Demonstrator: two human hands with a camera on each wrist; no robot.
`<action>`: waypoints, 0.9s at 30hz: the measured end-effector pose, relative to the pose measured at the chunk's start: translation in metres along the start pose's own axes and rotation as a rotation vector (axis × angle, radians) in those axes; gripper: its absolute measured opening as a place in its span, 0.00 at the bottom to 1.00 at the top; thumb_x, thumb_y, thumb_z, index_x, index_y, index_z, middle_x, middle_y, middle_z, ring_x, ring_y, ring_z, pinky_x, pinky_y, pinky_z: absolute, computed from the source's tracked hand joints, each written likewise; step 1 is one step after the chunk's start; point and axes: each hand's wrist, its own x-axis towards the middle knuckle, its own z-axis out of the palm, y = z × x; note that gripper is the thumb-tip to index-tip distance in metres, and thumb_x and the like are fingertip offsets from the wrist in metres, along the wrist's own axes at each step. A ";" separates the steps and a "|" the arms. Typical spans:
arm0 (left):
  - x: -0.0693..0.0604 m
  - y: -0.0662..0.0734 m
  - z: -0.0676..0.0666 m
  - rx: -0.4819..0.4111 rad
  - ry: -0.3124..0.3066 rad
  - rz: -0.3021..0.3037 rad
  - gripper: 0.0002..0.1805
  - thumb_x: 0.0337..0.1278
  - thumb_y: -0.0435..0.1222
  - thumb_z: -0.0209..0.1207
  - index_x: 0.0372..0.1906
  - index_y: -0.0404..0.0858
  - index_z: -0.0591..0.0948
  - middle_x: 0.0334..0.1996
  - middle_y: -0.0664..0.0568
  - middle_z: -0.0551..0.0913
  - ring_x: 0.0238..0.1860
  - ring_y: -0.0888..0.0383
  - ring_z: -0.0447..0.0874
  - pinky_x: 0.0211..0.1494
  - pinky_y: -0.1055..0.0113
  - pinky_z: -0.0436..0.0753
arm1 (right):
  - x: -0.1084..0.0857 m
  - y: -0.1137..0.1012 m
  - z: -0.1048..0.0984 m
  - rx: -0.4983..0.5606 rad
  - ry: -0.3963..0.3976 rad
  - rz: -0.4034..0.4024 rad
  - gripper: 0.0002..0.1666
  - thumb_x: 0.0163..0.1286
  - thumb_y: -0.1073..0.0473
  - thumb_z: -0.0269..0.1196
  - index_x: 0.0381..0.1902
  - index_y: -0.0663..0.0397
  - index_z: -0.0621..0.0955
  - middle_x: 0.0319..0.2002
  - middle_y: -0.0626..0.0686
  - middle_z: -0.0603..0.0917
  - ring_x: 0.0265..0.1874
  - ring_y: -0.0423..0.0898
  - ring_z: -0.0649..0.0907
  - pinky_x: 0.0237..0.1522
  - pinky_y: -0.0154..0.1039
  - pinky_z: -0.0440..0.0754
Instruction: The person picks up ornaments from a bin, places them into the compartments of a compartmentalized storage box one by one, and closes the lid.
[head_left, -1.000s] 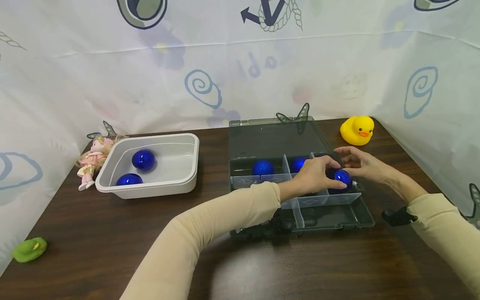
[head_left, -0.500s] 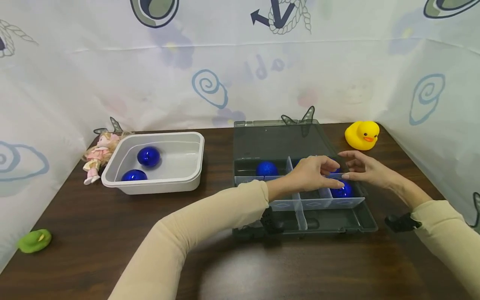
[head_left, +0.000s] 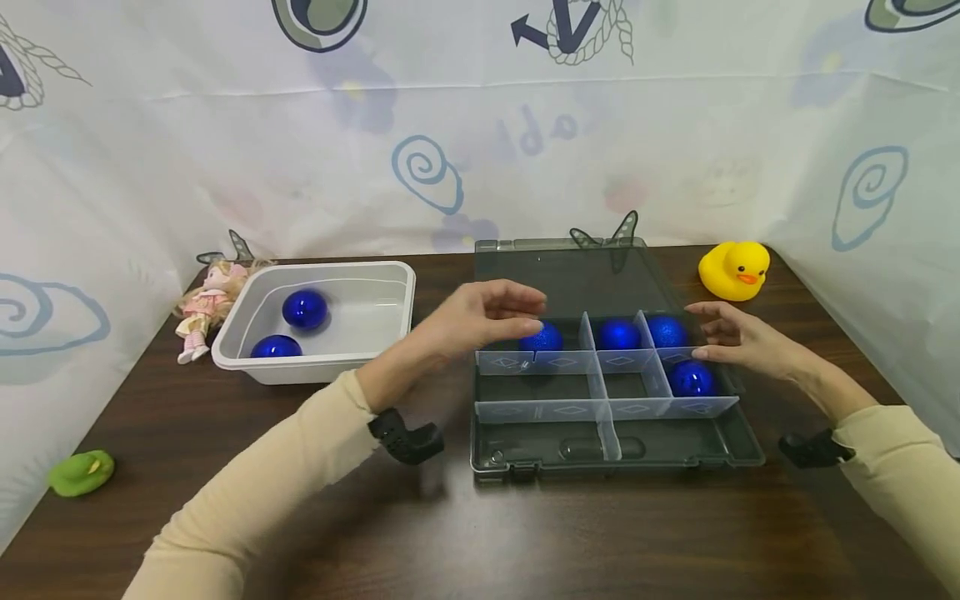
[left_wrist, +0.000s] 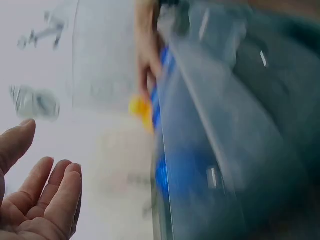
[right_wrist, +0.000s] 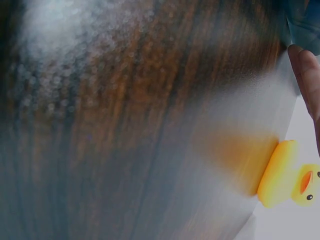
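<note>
Far left of the dark wood table point(head_left: 420, 542), a small green toy point(head_left: 82, 473); behind it a doll in pink point(head_left: 206, 308), leaning by the white tray point(head_left: 378, 312). Two shiny blue balls lie in the tray's left part, one toward the back point(head_left: 304, 309), one at the front wall point(head_left: 277, 346), partly hidden by the rim. Next, the left hand point(head_left: 480, 317), hanging over the left side of the divided case point(head_left: 690, 432), thumb and fingers apart, nothing held; a black wrist device point(head_left: 408, 437) sits below the cuff. From here its thumb overlaps the glittery ball point(head_left: 542, 340) in the back-left compartment, but the left wrist view shows the hand clear of it. Case lid point(head_left: 570, 275) is folded back. Going right along the back row: a blue ball in the middle compartment point(head_left: 619, 334), then a glittery one in the back-right point(head_left: 667, 332). In front of that, second row right, a shiny ball point(head_left: 692, 378). Right hand point(head_left: 750, 342) is at the case's right edge, thumb and fingers apart, no ball held, can't tell if fingertips touch the case. Yellow duck point(head_left: 738, 271) stands behind that hand
</note>
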 end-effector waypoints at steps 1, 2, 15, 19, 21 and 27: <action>-0.006 -0.004 -0.011 0.005 0.038 -0.022 0.21 0.57 0.32 0.61 0.57 0.33 0.75 0.53 0.42 0.79 0.51 0.53 0.80 0.54 0.63 0.79 | 0.000 0.000 0.000 0.001 -0.001 -0.003 0.34 0.66 0.66 0.60 0.66 0.63 0.59 0.59 0.61 0.65 0.48 0.38 0.69 0.45 0.18 0.70; -0.013 -0.009 -0.023 0.019 0.072 -0.043 0.21 0.58 0.33 0.61 0.57 0.33 0.75 0.54 0.42 0.79 0.51 0.53 0.80 0.55 0.62 0.79 | 0.000 0.000 0.000 0.002 -0.003 0.000 0.34 0.66 0.66 0.60 0.66 0.63 0.59 0.59 0.61 0.65 0.48 0.38 0.69 0.45 0.18 0.70; -0.091 -0.077 -0.169 0.139 0.460 -0.250 0.25 0.61 0.45 0.58 0.60 0.38 0.72 0.38 0.76 0.77 0.45 0.75 0.72 0.49 0.80 0.73 | -0.001 0.000 -0.001 -0.003 -0.011 0.030 0.35 0.66 0.64 0.60 0.66 0.62 0.59 0.59 0.61 0.65 0.48 0.39 0.68 0.44 0.20 0.71; -0.098 -0.090 -0.186 0.148 0.545 -0.314 0.26 0.58 0.48 0.60 0.59 0.41 0.73 0.37 0.78 0.77 0.54 0.67 0.70 0.65 0.64 0.68 | -0.001 -0.001 -0.001 0.000 -0.010 0.026 0.35 0.66 0.64 0.60 0.66 0.61 0.59 0.59 0.61 0.65 0.48 0.38 0.68 0.44 0.20 0.71; -0.098 -0.094 -0.190 0.171 0.580 -0.337 0.30 0.57 0.49 0.61 0.61 0.38 0.72 0.36 0.77 0.77 0.58 0.60 0.67 0.69 0.55 0.62 | -0.001 -0.001 0.000 0.001 -0.013 0.026 0.35 0.66 0.64 0.60 0.66 0.62 0.58 0.59 0.61 0.65 0.48 0.38 0.68 0.44 0.19 0.71; -0.097 -0.099 -0.194 0.248 0.622 -0.384 0.34 0.57 0.48 0.62 0.63 0.32 0.70 0.32 0.75 0.76 0.57 0.54 0.67 0.68 0.51 0.61 | 0.000 -0.002 0.000 -0.002 -0.019 0.057 0.35 0.67 0.61 0.60 0.67 0.61 0.58 0.59 0.61 0.65 0.49 0.42 0.68 0.44 0.20 0.71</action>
